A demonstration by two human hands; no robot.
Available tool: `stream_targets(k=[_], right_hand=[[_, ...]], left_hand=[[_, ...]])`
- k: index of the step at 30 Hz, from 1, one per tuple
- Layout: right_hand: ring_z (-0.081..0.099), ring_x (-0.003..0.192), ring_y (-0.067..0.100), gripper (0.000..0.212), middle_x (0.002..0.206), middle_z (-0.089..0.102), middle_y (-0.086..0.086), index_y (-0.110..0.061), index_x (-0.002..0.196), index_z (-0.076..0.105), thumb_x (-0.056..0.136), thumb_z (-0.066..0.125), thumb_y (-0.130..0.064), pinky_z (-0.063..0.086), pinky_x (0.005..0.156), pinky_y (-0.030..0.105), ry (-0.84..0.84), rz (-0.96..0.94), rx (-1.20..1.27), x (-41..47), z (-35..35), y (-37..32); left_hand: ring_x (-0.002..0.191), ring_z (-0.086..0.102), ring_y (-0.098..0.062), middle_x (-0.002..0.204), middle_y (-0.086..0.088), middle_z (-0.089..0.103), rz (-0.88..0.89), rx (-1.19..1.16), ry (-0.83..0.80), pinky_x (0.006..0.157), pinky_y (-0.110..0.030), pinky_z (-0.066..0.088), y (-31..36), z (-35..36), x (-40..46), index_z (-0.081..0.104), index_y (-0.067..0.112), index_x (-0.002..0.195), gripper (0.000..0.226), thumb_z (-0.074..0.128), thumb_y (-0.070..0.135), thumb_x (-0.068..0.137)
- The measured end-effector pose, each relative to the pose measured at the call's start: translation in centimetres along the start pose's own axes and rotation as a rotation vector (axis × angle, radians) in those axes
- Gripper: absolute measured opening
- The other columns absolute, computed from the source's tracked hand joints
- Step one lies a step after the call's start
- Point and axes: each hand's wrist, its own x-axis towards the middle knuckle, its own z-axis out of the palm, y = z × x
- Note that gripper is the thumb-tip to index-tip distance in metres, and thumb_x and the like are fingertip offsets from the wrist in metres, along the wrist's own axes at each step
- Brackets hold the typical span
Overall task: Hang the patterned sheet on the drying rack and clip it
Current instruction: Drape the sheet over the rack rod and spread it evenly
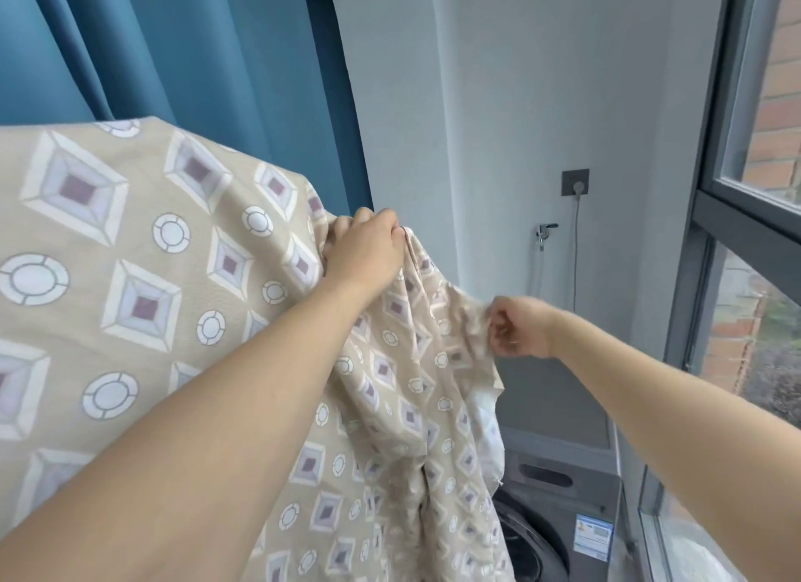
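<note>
- Hanging step: patterned sheet (143, 252) drapes high; rack hidden beneath.
- My left hand (364, 252) grips its bunched top; my right hand (518, 328) pinches the edge.
- Next, I judge: spread it, then clip.

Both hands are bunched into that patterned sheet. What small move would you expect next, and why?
Probably the right hand draws its pinched edge out to the right, away from the left hand. The patterned sheet lies smooth on the left, but between the hands it hangs gathered in folds. The left hand grips the top fold. No clip is visible, so spreading the cloth likely comes first.
</note>
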Motion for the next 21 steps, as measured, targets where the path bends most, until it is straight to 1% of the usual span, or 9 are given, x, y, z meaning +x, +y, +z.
stream_targets(k=[4, 6, 8, 10, 12, 14, 16, 19, 21], right_hand=[[0.056, 0.064, 0.025, 0.021, 0.079, 0.058, 0.011, -0.011, 0.077, 0.05, 0.092, 0.036, -0.013, 0.051, 0.068, 0.038, 0.454, -0.219, 0.43, 0.1, -5.0, -5.4], [0.051, 0.065, 0.016, 0.023, 0.097, 0.054, 0.006, -0.017, 0.082, 0.048, 0.098, 0.031, -0.021, 0.048, 0.063, 0.033, 0.597, -0.298, 0.443, 0.1, -7.9, -7.3], [0.04, 0.059, 0.008, 0.029, 0.09, 0.046, 0.0, -0.023, 0.072, 0.039, 0.1, 0.03, -0.022, 0.04, 0.055, 0.021, 0.696, -0.357, 0.267, -0.7, -9.3, -8.4], [0.036, 0.057, 0.003, 0.032, 0.075, 0.04, -0.006, -0.024, 0.068, 0.036, 0.099, 0.035, -0.016, 0.036, 0.043, 0.009, 0.726, -0.418, 0.012, -1.1, -9.7, -8.5], [0.039, 0.057, 0.007, 0.026, 0.071, 0.039, -0.004, -0.02, 0.072, 0.041, 0.096, 0.038, -0.01, 0.035, 0.037, 0.01, 0.726, -0.447, -0.226, -0.7, -9.8, -7.3], [0.051, 0.076, 0.022, 0.013, 0.086, 0.047, 0.004, -0.013, 0.094, 0.049, 0.091, 0.037, -0.011, 0.047, 0.058, 0.023, 0.815, -0.429, -0.495, 0.0, -10.1, -5.1], [0.047, 0.109, 0.034, 0.032, 0.116, 0.046, 0.013, -0.012, 0.121, 0.049, 0.09, 0.04, -0.014, 0.044, 0.09, 0.04, 0.859, -0.3, -0.848, 0.4, -10.7, -2.9], [0.037, 0.12, 0.034, 0.043, 0.131, 0.034, 0.015, -0.011, 0.133, 0.048, 0.091, 0.042, -0.02, 0.036, 0.1, 0.046, 0.841, 0.033, -1.261, 0.3, -9.9, -1.2], [0.027, 0.128, 0.033, 0.047, 0.141, 0.021, 0.012, -0.014, 0.137, 0.044, 0.092, 0.04, -0.028, 0.029, 0.105, 0.05, 0.726, 0.269, -1.366, 0.0, -7.8, -1.7]], left_hand=[[0.128, 0.029, -0.03, 0.13, -0.004, 0.045, 0.063, 0.234, -0.154, 0.1, -0.051, 0.031, -0.4, 0.1, -0.6, 0.044, 0.023, 0.114, 0.034, 0.039, 0.048, 0.092], [0.138, 0.017, -0.033, 0.141, -0.006, 0.035, 0.055, 0.411, -0.217, 0.108, -0.057, 0.02, -0.5, 0.3, -0.9, 0.034, 0.022, 0.135, 0.053, 0.045, 0.046, 0.09], [0.137, 0.021, -0.033, 0.139, -0.008, 0.037, 0.089, 0.611, -0.155, 0.112, -0.056, 0.014, -0.4, 0.5, -1.2, 0.034, 0.02, 0.138, 0.05, 0.044, 0.031, 0.09], [0.125, 0.036, -0.032, 0.128, -0.009, 0.049, 0.163, 0.718, -0.033, 0.113, -0.05, 0.019, 0.5, 0.7, -1.3, 0.046, 0.017, 0.126, 0.038, 0.04, 0.02, 0.089], [0.115, 0.043, -0.032, 0.119, -0.011, 0.056, 0.227, 0.796, 0.022, 0.113, -0.049, 0.018, 2.0, 0.6, -1.4, 0.048, 0.014, 0.116, 0.032, 0.036, 0.016, 0.087], [0.116, 0.043, -0.032, 0.117, -0.012, 0.057, 0.306, 0.943, 0.013, 0.115, -0.051, 0.014, 3.4, 0.4, -1.3, 0.046, 0.013, 0.117, 0.032, 0.031, 0.015, 0.089], [0.12, 0.045, -0.032, 0.118, -0.012, 0.059, 0.358, 1.047, -0.034, 0.115, -0.052, 0.011, 4.4, 0.0, -1.0, 0.042, 0.013, 0.119, 0.03, 0.031, 0.014, 0.091], [0.105, 0.059, -0.027, 0.109, -0.007, 0.067, 0.354, 0.939, -0.132, 0.089, -0.041, 0.034, 4.7, -0.6, -0.2, 0.036, 0.014, 0.12, 0.033, 0.043, 0.009, 0.088], [0.101, 0.06, -0.027, 0.109, -0.005, 0.066, 0.374, 0.916, -0.168, 0.08, -0.036, 0.033, 4.6, -1.2, 0.2, 0.034, 0.014, 0.123, 0.038, 0.047, 0.009, 0.087]])
